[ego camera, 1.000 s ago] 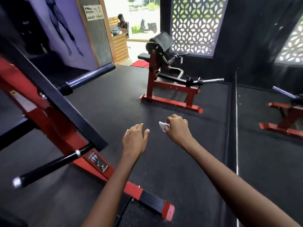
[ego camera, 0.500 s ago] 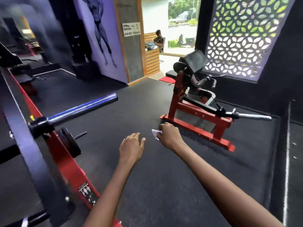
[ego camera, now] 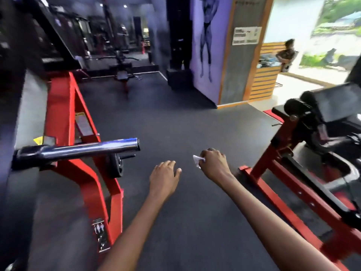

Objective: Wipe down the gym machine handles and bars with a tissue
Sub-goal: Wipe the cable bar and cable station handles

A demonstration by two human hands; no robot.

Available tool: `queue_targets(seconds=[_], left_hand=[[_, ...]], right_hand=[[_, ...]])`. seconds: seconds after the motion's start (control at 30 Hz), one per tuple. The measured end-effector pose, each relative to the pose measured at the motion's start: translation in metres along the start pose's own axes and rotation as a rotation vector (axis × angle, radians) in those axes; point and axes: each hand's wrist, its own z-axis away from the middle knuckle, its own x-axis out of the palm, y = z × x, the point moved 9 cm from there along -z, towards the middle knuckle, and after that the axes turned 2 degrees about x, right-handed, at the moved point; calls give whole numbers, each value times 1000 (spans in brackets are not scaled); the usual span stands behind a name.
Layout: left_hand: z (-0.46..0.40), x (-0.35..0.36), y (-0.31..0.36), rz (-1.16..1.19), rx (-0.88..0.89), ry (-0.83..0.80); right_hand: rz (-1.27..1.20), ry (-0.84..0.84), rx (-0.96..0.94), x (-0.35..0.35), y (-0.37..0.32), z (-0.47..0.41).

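Dark gym floor (ego camera: 175,124) | my right hand (ego camera: 214,165) pinches the tissue (ego camera: 197,160), left hand (ego camera: 164,176) relaxed, empty | wrap the chrome bar (ego camera: 93,148) fully (it looks slick), I'd say.

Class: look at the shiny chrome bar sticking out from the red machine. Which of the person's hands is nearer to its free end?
Left. The left hand hangs just right of and below the chrome bar end, touching nothing. The right hand, holding the tissue, is farther right.
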Motion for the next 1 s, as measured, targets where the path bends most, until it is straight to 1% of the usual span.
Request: queue_targets(seconds=[0.13, 0.3, 0.5, 0.63, 0.8, 1.0], left_hand=[[-89, 19, 1, -52, -70, 16], [-215, 36, -6, -59, -160, 38], [-349, 40, -24, -65, -278, 46], [-433, 43, -51, -70, -373, -1], [-555, 48, -107, -84, -490, 4], [-683, 29, -191, -136, -675, 118]], right_hand=[[-1, -58, -81, 19, 18, -93], [-26, -113, -171, 45, 33, -223], [-42, -176, -271, 69, 29, -377], [-33, -228, -341, 106, 10, -479], [-9, -245, -483, 148, -36, -616], [36, -321, -674, 205, -124, -764]])
